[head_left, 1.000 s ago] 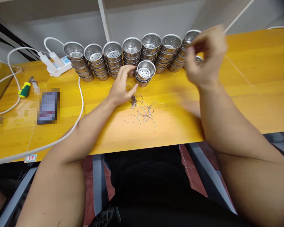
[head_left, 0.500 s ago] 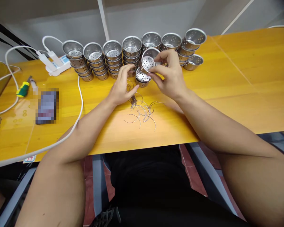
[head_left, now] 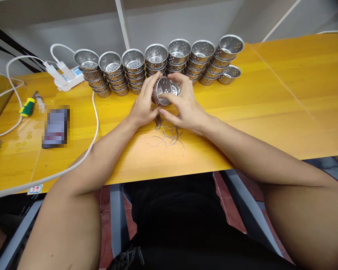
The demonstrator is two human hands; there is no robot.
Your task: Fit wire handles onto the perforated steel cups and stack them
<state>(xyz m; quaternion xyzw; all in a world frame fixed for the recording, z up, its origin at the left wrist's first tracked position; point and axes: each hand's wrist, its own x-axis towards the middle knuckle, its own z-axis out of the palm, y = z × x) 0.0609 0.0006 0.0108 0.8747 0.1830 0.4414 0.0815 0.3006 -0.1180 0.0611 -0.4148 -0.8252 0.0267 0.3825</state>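
Observation:
A perforated metal cup [head_left: 163, 90] is tilted between my two hands above the table. My left hand [head_left: 145, 103] is wrapped against the cup's left side. On its right, my right hand [head_left: 186, 103] grips the cup, with fingers at the rim and inside. Another metal cup [head_left: 175, 89] shows partly behind my right fingers. Below my hands lies a loose pile of thin curved wires [head_left: 171, 135]. Stacks of perforated cups [head_left: 133, 62] stand in a row along the back of the table.
A single cup [head_left: 229, 75] stands right of the stacks. At the left are a power strip [head_left: 70, 78] with plugs, a green and yellow tool [head_left: 27, 107], a blurred phone [head_left: 55, 126] and a white cable [head_left: 95, 112] crossing over my left forearm.
My right hand has brought the cup down and to the left, from in front of the stacks to my left hand. My left hand has closed against it.

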